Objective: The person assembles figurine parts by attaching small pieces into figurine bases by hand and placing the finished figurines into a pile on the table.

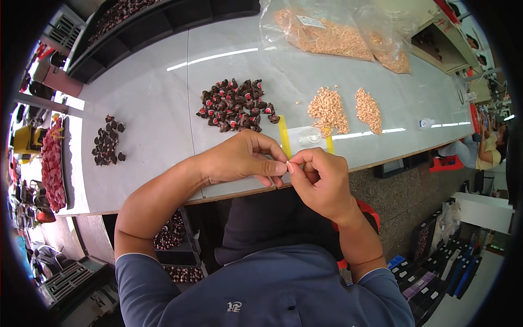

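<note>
My left hand (239, 157) and my right hand (326, 182) meet over the table's near edge, thumbs and forefingers pinched together. A tiny pale piece (289, 164) shows between the fingertips, pinched by the right ones. What the left fingers grip is mostly hidden. Just beyond the hands stands a small clear container (309, 136), between two yellow tape strips (284, 137). A heap of small dark brown pieces with red and white spots (231, 104) lies beyond my left hand. Beyond my right hand are a larger pile of small pale pieces (328, 110) and a smaller pale pile (369, 111).
Another cluster of dark pieces (107, 143) lies at the left. Clear bags of pale pieces (332, 38) and a black compartment tray (163, 27) line the far side. A small white bottle (426, 124) stands at the right. Below the table is a tray of dark pieces (170, 233).
</note>
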Demonstrator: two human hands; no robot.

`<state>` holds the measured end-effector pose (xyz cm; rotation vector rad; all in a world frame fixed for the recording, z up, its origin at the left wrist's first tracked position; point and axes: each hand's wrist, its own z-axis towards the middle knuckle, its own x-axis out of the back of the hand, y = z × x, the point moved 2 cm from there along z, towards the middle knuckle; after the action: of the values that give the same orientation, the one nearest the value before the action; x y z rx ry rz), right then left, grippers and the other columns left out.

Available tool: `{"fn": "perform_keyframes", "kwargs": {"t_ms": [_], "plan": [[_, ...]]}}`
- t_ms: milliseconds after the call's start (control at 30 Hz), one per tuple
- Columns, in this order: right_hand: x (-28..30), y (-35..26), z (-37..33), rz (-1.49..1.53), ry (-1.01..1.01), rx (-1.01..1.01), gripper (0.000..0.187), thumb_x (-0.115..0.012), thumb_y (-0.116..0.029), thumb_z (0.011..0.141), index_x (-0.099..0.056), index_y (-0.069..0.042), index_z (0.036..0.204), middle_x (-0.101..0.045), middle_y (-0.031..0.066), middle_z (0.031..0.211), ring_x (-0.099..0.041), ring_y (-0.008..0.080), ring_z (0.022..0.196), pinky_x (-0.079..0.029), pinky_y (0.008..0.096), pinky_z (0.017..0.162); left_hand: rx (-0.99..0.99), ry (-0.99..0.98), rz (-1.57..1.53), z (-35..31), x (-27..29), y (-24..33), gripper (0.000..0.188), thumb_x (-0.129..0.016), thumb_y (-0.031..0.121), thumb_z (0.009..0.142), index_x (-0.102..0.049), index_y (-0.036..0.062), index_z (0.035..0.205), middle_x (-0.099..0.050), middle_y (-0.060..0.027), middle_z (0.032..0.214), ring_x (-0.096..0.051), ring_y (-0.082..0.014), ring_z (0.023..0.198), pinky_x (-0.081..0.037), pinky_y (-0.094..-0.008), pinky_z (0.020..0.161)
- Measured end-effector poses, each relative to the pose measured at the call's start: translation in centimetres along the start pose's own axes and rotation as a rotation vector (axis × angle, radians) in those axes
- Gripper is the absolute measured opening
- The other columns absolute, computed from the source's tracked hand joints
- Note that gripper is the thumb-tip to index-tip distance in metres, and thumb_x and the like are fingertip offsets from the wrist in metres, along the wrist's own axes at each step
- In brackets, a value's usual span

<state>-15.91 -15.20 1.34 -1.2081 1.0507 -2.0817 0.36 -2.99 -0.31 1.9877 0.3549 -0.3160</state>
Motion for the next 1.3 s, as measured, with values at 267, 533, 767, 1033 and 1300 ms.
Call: {"fn": "perform_keyframes", "kwargs": {"t_ms": [267,533,767,1033,1300], "plan": [[-0.3,-0.3,-0.1,-0.054,-0.011,0.049,0.013,-0.074,0.000,0.084,-0.066,-0.006,0.091,-0.055,0.0020,0.054,-0.054,0.0139,0.044,-0.039,0.0283,0.045,-0.018,-0.013,-0.004,-0.3,0.3,-0.2,0.026,-0.077,0.018,0.093,-0.071,-0.0021,0.107,-0.074,-0.0112,0.097,-0.074,-0.0184,0.086,-0.059,-0.0281,0.072],[0.4,-0.2,0.3,-0.007,-0.146,0.036,0.010,-0.070,0.006,0.086,-0.065,-0.001,0.092,-0.051,-0.0012,0.057,-0.044,0.0046,0.048,-0.034,0.0242,0.045,-0.007,-0.035,0.035,-0.4,0.1,-0.1,0.025,-0.074,0.018,0.095,-0.070,-0.0049,0.106,-0.072,-0.0116,0.094,-0.073,-0.0171,0.084,-0.061,-0.0276,0.071],[0.7,-0.3,0.5,-0.017,-0.190,0.034,0.009,-0.070,0.006,0.085,-0.065,0.000,0.089,-0.055,0.0002,0.058,-0.046,0.0043,0.048,-0.035,0.0239,0.045,-0.004,-0.054,0.038,-0.4,0.0,0.1,0.025,-0.074,0.018,0.095,-0.070,-0.0045,0.105,-0.072,-0.0113,0.095,-0.073,-0.0171,0.083,-0.060,-0.0276,0.071],[0.8,-0.2,0.6,-0.006,-0.195,0.035,0.010,-0.070,0.007,0.085,-0.065,0.000,0.090,-0.054,-0.0006,0.058,-0.046,0.0042,0.048,-0.035,0.0237,0.045,0.002,-0.047,0.016,-0.3,0.0,0.0,0.023,-0.075,0.015,0.094,-0.070,-0.0051,0.103,-0.072,-0.0118,0.095,-0.074,-0.0179,0.083,-0.061,-0.0276,0.069],[3.4,-1.2,2.2,-0.248,-0.173,0.170,0.015,-0.072,0.008,0.081,-0.065,-0.003,0.089,-0.049,-0.0007,0.055,-0.046,0.0095,0.046,-0.034,0.0266,0.046,-0.011,-0.026,0.014,-0.3,0.0,-0.1,0.026,-0.076,0.015,0.093,-0.070,-0.0054,0.108,-0.072,-0.0122,0.098,-0.074,-0.0183,0.084,-0.061,-0.0277,0.071]]}}
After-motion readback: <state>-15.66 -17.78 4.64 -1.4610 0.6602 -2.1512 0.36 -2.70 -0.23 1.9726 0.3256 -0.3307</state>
